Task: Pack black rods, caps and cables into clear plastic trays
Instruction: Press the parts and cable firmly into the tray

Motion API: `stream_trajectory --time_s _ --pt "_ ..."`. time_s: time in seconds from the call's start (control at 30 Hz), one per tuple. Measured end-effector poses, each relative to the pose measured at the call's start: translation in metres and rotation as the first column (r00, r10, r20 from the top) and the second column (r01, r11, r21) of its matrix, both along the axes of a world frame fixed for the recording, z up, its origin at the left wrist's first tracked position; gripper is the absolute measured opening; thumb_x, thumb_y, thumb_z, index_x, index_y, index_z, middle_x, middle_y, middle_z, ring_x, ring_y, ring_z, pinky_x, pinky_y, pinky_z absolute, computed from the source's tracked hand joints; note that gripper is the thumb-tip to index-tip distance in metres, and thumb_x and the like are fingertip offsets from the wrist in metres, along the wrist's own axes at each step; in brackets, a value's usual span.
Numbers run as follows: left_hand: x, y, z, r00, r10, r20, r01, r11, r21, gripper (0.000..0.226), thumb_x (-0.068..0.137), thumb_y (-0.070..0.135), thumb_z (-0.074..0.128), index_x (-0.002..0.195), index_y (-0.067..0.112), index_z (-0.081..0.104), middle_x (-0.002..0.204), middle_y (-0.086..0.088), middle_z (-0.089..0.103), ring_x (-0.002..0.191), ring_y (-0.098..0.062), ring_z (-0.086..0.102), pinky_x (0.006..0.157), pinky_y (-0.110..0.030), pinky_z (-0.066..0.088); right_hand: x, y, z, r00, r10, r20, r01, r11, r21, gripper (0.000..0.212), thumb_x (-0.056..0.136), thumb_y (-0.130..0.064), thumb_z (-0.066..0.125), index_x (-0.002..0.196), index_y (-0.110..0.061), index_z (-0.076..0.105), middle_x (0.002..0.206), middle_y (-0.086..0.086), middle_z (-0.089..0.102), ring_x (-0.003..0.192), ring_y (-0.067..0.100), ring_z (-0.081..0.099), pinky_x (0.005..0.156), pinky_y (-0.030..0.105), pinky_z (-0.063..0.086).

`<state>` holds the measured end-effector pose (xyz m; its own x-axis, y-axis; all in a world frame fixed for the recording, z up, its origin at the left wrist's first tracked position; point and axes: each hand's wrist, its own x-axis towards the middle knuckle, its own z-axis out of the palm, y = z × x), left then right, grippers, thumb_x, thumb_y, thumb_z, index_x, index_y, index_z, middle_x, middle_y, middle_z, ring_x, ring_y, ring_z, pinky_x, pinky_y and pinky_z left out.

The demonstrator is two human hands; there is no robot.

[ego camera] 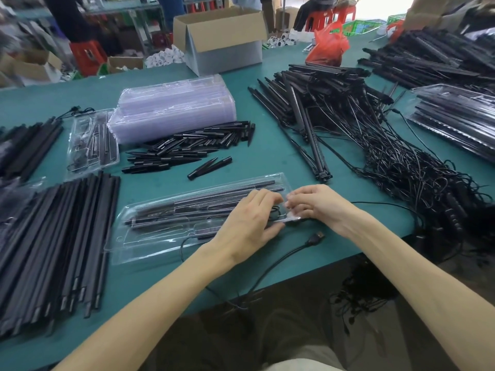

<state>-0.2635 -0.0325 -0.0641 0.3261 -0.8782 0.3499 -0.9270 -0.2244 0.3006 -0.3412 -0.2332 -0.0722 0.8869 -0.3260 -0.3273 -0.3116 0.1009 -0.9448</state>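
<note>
Green table (166, 279), lower centre: clear tray (150, 241) holding long black rods (214, 200); at its right end left hand (249, 223) and right hand (313, 204) pinch a thin cable (276, 210), fingers curled.

Teal-green table (267, 156), black rods (53, 236) lower left, black caps (187, 148) centre, clear trays (174, 108) tinged violet, black cables (401, 170) right, brown box (214, 25), red bag (330, 46) upper right.

No word, label or number can be read anywhere. The red plastic bag (330, 44) bears pale marks, too blurred to read.
</note>
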Motion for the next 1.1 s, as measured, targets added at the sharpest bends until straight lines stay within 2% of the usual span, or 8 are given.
stream_trajectory --time_s 0.3,0.47,0.67,0.8,0.9,1.0,1.03,1.1 --pt "0.024 0.025 0.007 0.995 0.001 0.102 -0.012 0.995 0.100 0.064 0.089 0.042 0.072 0.140 0.014 0.047 0.137 0.001 0.049 0.128 -0.017 0.042 0.112 -0.034 0.036 0.001 0.005 -0.001 0.997 -0.077 -0.004 0.077 0.995 -0.057 0.024 0.079 0.003 0.078 0.101 0.002 0.069 0.081 0.013 0.073 0.071 0.021 0.071 0.066 0.024 0.056" --pt "0.042 0.072 0.002 0.963 0.040 0.268 -0.089 0.981 0.174 0.055 0.090 0.036 0.072 0.135 0.010 0.054 0.136 -0.003 0.053 0.127 -0.021 0.049 0.108 -0.037 0.043 0.001 0.008 -0.001 0.989 -0.145 0.006 0.145 0.988 -0.053 0.023 0.080 0.005 0.076 0.101 0.002 0.068 0.079 0.012 0.072 0.065 0.022 0.069 0.063 0.026 0.056" --pt "0.046 0.108 -0.006 0.912 0.075 0.402 -0.129 0.986 0.108 0.040 0.087 0.033 0.076 0.119 0.010 0.066 0.114 -0.005 0.062 0.106 -0.025 0.060 0.090 -0.040 0.052 0.004 0.017 -0.005 0.982 -0.183 0.049 0.189 0.965 -0.180 0.020 0.083 0.008 0.074 0.097 -0.002 0.064 0.073 0.009 0.065 0.054 0.017 0.065 0.051 0.025 0.054" --pt "0.045 0.110 -0.007 0.881 0.044 0.471 -0.107 0.988 0.108 0.028 0.090 0.027 0.072 0.110 0.007 0.070 0.093 -0.005 0.061 0.083 -0.024 0.059 0.073 -0.039 0.054 0.003 0.023 -0.002 0.989 -0.143 0.023 0.141 0.922 -0.361 0.016 0.087 0.001 0.072 0.099 -0.002 0.063 0.061 0.001 0.068 0.055 0.017 0.066 0.061 0.034 0.061" --pt "0.044 0.108 -0.008 0.869 0.031 0.494 -0.094 0.990 0.104 0.025 0.093 0.026 0.067 0.107 0.005 0.069 0.088 -0.006 0.059 0.080 -0.024 0.059 0.070 -0.039 0.055 0.000 0.036 0.004 0.993 -0.106 -0.047 0.043 0.714 -0.699 0.013 0.092 -0.015 0.062 0.098 -0.004 0.060 0.078 0.006 0.069 0.073 0.024 0.068 0.070 0.038 0.055" --pt "0.044 0.109 -0.010 0.864 0.035 0.502 -0.091 0.992 0.088 0.025 0.094 0.025 0.067 0.108 0.004 0.069 0.088 -0.006 0.059 0.081 -0.024 0.059 0.071 -0.038 0.055 -0.005 0.052 0.006 0.992 -0.074 -0.101 -0.088 0.157 -0.984 0.029 0.098 -0.022 0.055 0.122 -0.007 0.055 0.116 0.010 0.056 0.109 0.030 0.049 0.087 0.038 0.042" --pt "0.044 0.109 -0.010 0.864 0.037 0.502 -0.092 0.992 0.084 0.024 0.094 0.025 0.068 0.108 0.005 0.069 0.088 -0.006 0.059 0.080 -0.024 0.059 0.071 -0.038 0.055 -0.006 0.058 0.008 0.999 -0.018 -0.035 -0.034 0.071 -0.997 0.036 0.098 -0.022 0.056 0.131 -0.008 0.054 0.125 0.010 0.054 0.116 0.029 0.046 0.093 0.038 0.040" --pt "0.044 0.110 -0.010 0.863 0.038 0.504 -0.089 0.993 0.077 0.024 0.094 0.025 0.067 0.107 0.005 0.070 0.087 -0.006 0.059 0.079 -0.024 0.059 0.071 -0.037 0.055 -0.006 0.075 0.017 0.977 0.188 0.101 0.079 0.121 -0.990 0.037 0.099 -0.024 0.059 0.132 -0.008 0.060 0.130 0.009 0.058 0.122 0.027 0.048 0.102 0.038 0.039"
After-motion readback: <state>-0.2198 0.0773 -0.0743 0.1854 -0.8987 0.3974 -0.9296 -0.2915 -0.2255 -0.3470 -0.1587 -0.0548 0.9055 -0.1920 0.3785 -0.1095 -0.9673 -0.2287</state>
